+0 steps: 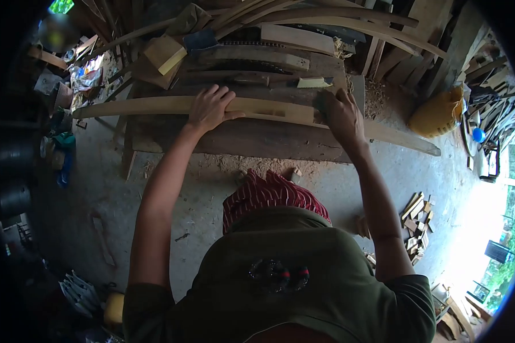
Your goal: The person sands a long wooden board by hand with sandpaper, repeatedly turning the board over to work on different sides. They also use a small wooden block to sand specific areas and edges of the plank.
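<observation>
A shirt (292, 243) is before the plank (262, 107), left hand (209, 108) grasping it, right hand (344, 119) curled at its right part, hold unclear.

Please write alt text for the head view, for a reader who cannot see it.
A person's left hand rests on a long wooden board across a workbench; farther right, the right hand partly covers something dark and unclear. Wood shavings litter the floor.

The long beam (149, 106) looks smooth, matt wood; the striped garment (277, 197), cloth.
</observation>
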The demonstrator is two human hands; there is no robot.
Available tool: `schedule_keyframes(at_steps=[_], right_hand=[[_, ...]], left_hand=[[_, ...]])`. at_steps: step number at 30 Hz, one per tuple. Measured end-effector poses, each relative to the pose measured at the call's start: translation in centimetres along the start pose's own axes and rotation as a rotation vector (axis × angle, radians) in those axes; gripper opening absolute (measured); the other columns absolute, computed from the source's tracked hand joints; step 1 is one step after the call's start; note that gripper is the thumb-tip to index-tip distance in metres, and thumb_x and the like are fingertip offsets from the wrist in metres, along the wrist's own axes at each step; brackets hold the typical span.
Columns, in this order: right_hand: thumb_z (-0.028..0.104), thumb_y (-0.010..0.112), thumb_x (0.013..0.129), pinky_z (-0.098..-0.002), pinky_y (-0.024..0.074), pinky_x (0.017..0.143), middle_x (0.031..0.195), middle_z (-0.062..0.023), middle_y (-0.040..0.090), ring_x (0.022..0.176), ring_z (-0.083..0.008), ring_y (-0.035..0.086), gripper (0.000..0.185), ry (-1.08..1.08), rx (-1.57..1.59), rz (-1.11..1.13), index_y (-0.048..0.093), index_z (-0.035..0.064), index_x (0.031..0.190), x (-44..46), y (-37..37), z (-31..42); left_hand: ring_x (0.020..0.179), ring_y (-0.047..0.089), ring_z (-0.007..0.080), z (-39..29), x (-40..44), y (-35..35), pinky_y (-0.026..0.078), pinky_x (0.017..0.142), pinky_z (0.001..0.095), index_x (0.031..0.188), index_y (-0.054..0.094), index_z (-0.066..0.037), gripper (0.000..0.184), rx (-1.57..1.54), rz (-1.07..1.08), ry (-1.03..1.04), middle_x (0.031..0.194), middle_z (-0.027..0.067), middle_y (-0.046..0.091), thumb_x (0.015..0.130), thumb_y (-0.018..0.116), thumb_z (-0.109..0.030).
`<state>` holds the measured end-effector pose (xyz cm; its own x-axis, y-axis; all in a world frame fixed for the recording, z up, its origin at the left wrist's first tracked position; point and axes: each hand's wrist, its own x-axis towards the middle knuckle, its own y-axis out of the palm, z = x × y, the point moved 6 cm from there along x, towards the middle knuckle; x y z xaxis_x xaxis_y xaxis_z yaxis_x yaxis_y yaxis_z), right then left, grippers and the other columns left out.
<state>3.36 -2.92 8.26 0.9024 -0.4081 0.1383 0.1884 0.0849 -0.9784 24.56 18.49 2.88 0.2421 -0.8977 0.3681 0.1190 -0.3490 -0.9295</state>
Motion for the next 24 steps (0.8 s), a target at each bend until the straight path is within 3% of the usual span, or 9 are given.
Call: schedule_keyframes(at_steps=[1, 3, 8, 10, 13, 16, 19, 22, 24], right_hand=[[0.015, 0.064, 0.086, -0.0438, 0.0494, 0.08, 0.102, -0.014, 0.062, 0.094, -0.033, 0.06, 0.034, -0.02, 0.069, -0.189, 0.064, 0.0099, 0.12, 0.0, -0.9, 1.4], [0.013, 0.065, 0.085, -0.0435, 0.049, 0.081, 0.103, -0.0133, 0.062, 0.093, -0.0329, 0.06, 0.038, -0.018, 0.076, -0.252, 0.063, 0.0088, 0.122, -0.3, -0.8, 2.7], [0.008, 0.062, 0.086, -0.0394, 0.048, 0.08, 0.105, -0.0091, 0.063, 0.092, -0.0302, 0.058, 0.037, 0.1, 0.229, -0.378, 0.063, 0.0094, 0.123, -2.1, 0.1, 1.5], [0.008, 0.065, 0.083, -0.0409, 0.047, 0.078, 0.096, -0.0063, 0.061, 0.088, -0.0273, 0.056, 0.031, -0.102, 0.327, -0.486, 0.065, 0.0103, 0.114, -1.5, 0.6, 5.0], [0.006, 0.06, 0.077, -0.0422, 0.0489, 0.086, 0.105, -0.015, 0.054, 0.099, -0.0311, 0.055, 0.041, -0.272, 0.357, -0.345, 0.056, 0.0068, 0.118, 0.7, 5.5, 11.1], [0.009, 0.056, 0.08, -0.0387, 0.0463, 0.09, 0.107, -0.0087, 0.053, 0.103, -0.0264, 0.053, 0.044, -0.372, 0.291, -0.298, 0.062, 0.0156, 0.124, 2.2, 6.1, 12.7], [0.011, 0.056, 0.082, -0.0373, 0.0468, 0.086, 0.102, -0.0064, 0.054, 0.101, -0.0253, 0.053, 0.048, -0.312, 0.125, -0.305, 0.063, 0.0227, 0.128, -0.3, 4.1, 5.4], [-0.002, 0.057, 0.081, -0.0415, 0.0513, 0.077, 0.096, -0.0082, 0.063, 0.087, -0.027, 0.061, 0.048, 0.046, 0.105, -0.446, 0.066, 0.0188, 0.123, -5.1, 2.7, -6.8], [0.002, 0.059, 0.083, -0.0399, 0.0515, 0.072, 0.091, -0.0091, 0.063, 0.082, -0.0288, 0.062, 0.034, 0.268, -0.015, -0.523, 0.067, 0.0176, 0.113, -7.7, 1.7, -13.8]], left_hand=[[0.088, 0.062, 0.024, 0.6, 0.9, 0.7, 0.05, 0.073, 0.0438, 0.095, 0.064, -0.013, 0.046, -0.073, 0.143, -0.023, 0.089, 0.0026, 0.063, 0.087, 0.059, -0.059], [0.077, 0.068, 0.0327, 2.3, 2.9, 2.4, 0.053, 0.065, 0.0486, 0.086, 0.066, -0.01, 0.053, -0.297, 0.432, -0.108, 0.077, 0.0115, 0.069, 0.093, 0.05, -0.061], [0.072, 0.067, 0.0384, 1.7, 3.9, 2.6, 0.054, 0.068, 0.0478, 0.067, 0.065, -0.007, 0.074, -0.295, 0.479, -0.097, 0.066, 0.0185, 0.064, 0.095, 0.035, -0.068], [0.073, 0.066, 0.0391, 1.8, 3.8, 3.0, 0.054, 0.069, 0.0477, 0.07, 0.067, -0.007, 0.074, -0.288, 0.542, -0.155, 0.066, 0.018, 0.064, 0.095, 0.035, -0.069], [0.075, 0.066, 0.0396, 1.5, 4.1, 2.8, 0.053, 0.07, 0.0472, 0.074, 0.069, -0.007, 0.073, -0.353, 0.571, -0.141, 0.069, 0.0186, 0.065, 0.095, 0.036, -0.068], [0.076, 0.066, 0.0404, 1.7, 4.1, 3.2, 0.052, 0.07, 0.047, 0.078, 0.071, -0.006, 0.072, -0.374, 0.554, -0.153, 0.07, 0.0195, 0.065, 0.095, 0.037, -0.068], [0.076, 0.066, 0.0412, 2.0, 4.6, 3.4, 0.052, 0.069, 0.0467, 0.08, 0.072, -0.005, 0.074, -0.353, 0.558, -0.165, 0.071, 0.0201, 0.065, 0.095, 0.037, -0.068], [0.076, 0.066, 0.0413, 2.1, 4.3, 3.2, 0.051, 0.069, 0.0466, 0.081, 0.072, -0.004, 0.076, -0.39, 0.582, -0.197, 0.072, 0.0204, 0.065, 0.094, 0.037, -0.07], [0.075, 0.066, 0.0411, 2.4, 4.5, 3.4, 0.051, 0.068, 0.0469, 0.08, 0.071, -0.003, 0.077, -0.403, 0.562, -0.218, 0.072, 0.0205, 0.065, 0.093, 0.037, -0.071]])
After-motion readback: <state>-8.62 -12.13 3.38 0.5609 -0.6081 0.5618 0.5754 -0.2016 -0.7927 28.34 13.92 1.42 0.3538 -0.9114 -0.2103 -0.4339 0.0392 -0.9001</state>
